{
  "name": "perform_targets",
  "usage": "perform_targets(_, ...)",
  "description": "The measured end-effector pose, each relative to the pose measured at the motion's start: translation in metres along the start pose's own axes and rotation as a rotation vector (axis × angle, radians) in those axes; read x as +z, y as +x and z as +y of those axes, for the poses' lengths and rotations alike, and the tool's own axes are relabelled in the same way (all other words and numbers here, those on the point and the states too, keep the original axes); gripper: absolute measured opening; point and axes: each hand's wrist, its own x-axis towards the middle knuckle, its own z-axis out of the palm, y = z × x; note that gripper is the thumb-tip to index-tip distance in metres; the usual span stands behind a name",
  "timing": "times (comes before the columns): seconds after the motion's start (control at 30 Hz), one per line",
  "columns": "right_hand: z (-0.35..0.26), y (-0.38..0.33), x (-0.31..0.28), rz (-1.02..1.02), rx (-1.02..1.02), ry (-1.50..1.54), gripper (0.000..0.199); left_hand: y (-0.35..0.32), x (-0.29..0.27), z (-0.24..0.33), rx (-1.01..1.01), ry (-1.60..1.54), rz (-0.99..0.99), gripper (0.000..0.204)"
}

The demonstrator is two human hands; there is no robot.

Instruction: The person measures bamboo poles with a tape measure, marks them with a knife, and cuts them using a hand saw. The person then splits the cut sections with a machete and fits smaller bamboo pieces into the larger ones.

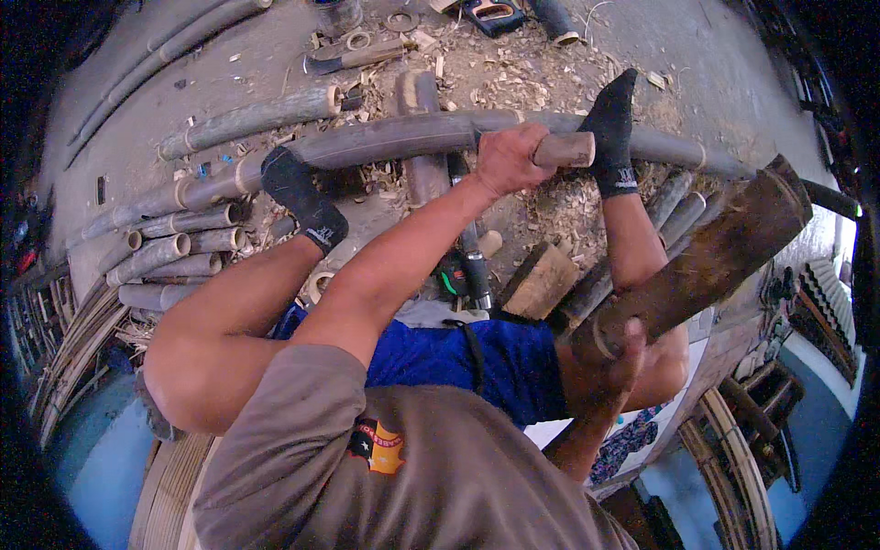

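A long grey-brown bamboo pole (385,142) lies across in front of me, with my feet in dark socks on it. My left hand (513,160) is closed round a light wooden handle (566,149) over the pole; whatever is at its other end is hidden by the hand and too dark to make out. On the right, my right hand (631,353) grips the near end of a thick brown bamboo club (706,252), its thumb on top and its fingers hidden. The club slants up and outward above my right leg, apart from the pole.
Under the pole runs a shorter bamboo piece (426,179). A power tool (474,270) and a wooden block (541,280) lie between my legs. Cut bamboo lengths (151,261) are piled at left. Beyond are a wooden-handled blade (362,57), a handsaw (495,14) and scattered shavings (513,73).
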Motion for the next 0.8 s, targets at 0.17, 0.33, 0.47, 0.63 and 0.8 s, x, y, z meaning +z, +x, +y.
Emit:
perform_targets(0.17,0.021,0.025,0.006,-0.163,0.056,0.043,0.1,-0.012,-0.044,-0.032,-0.096,0.189,0.017,0.048)
perform_targets(0.33,0.014,0.029,0.025,-0.173,-0.059,-0.044,0.092,-0.004,-0.04,-0.04,-0.031,0.134,0.056,0.066)
perform_targets(0.47,0.011,0.029,0.036,-0.193,-0.14,-0.025,0.088,-0.002,-0.042,-0.04,-0.032,0.118,0.059,0.064)
perform_targets(0.63,-0.005,0.026,0.04,-0.148,-0.149,0.061,0.096,0.002,-0.041,-0.042,0.005,0.067,0.122,0.046)
perform_targets(0.8,-0.009,0.036,0.068,-0.155,-0.274,-0.086,0.079,0.006,-0.037,-0.05,-0.026,0.022,0.149,0.047)
